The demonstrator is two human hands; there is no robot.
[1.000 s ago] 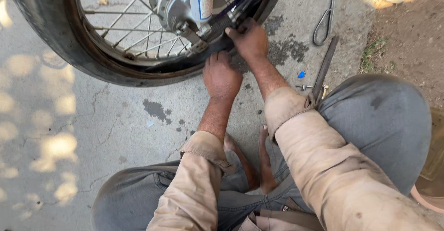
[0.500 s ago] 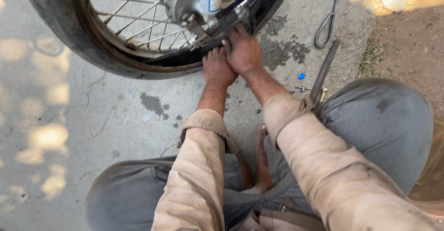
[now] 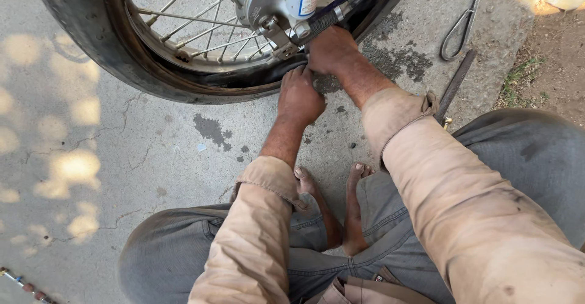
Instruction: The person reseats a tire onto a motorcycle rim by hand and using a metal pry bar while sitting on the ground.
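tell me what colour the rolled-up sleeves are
Dusty tan sleeves, clearest in the head view.

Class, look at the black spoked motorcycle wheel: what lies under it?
Under the black spoked motorcycle wheel lies cracked grey concrete with dark stains. The right hand and left hand cover the ground beneath the axle.

A person seen from above wears a dusty tan shirt with long sleeves [image 3: 487,219], the buttoned cuffs [image 3: 268,179] pushed back from the wrists. Faded grey-blue jeans [image 3: 536,152] show stains at the right knee. Both feet [image 3: 341,206] are bare. Both hands are grimy.
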